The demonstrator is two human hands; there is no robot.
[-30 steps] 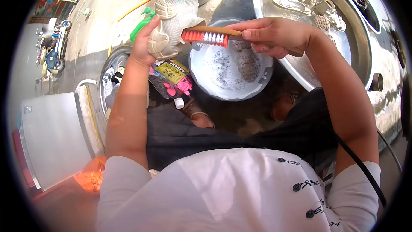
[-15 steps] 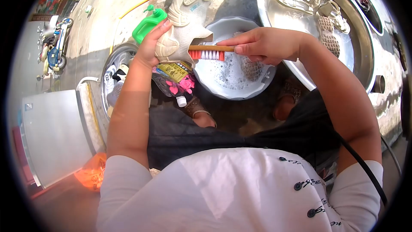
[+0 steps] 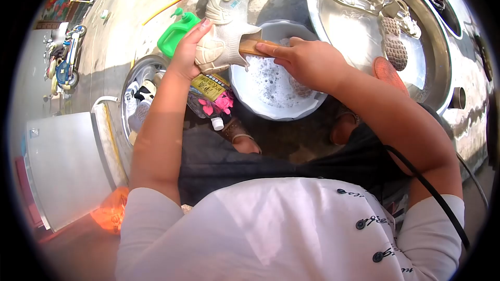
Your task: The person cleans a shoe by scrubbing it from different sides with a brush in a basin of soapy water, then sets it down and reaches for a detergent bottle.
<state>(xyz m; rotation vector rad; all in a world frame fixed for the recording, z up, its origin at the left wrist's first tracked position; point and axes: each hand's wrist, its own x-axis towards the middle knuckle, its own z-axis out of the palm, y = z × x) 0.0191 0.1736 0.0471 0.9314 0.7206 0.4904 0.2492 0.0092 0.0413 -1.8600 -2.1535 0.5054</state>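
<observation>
My left hand (image 3: 191,47) is closed around a cream knitted sneaker (image 3: 225,26), held up with its opening toward the right. In my right hand (image 3: 312,62) is the wooden handle of a scrubbing brush (image 3: 251,47); the brush's head is inside the shoe's opening, so its bristles are hidden. Below the shoe and right hand sits a white basin (image 3: 276,112) of sudsy water. Another shoe lies partly under the suds, mostly covered by my right hand.
On the right, a large metal basin (image 3: 442,73) holds sandals and shoes (image 3: 394,44). A green pump bottle (image 3: 176,35), a detergent bottle (image 3: 211,87) with a white cap and a metal bowl of shoes (image 3: 125,104) are at left. A yellow hose (image 3: 174,4) lies behind.
My right hand has pushed the brush leftward into the shoe; its red and white bristles, visible before, are now hidden. The left hand still holds the shoe, slightly shifted.
</observation>
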